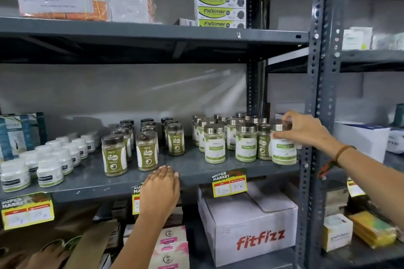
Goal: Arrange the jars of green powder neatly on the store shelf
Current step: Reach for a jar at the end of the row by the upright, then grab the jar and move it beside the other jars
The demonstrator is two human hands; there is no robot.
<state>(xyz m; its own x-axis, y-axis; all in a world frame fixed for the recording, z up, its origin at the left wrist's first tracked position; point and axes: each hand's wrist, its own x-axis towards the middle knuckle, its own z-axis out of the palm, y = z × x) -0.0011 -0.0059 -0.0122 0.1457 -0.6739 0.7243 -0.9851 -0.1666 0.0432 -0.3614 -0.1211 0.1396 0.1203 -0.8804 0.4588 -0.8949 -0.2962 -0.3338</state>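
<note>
Head view looks at a grey metal shelf (196, 172) where silver-lidded jars of green powder (229, 137) stand in rows toward its right end, left of the upright post (314, 116). At the front right corner of that cluster, the right hand (306, 129) closes its grip on one jar (284, 153), fingers curled over the lid and thumb against the side, the jar upright on the shelf. Left of the cluster stand dark-lidded jars (135, 146); in front of them the left hand (161, 190) rests flat on the shelf's front edge, fingers extended, holding nothing.
</note>
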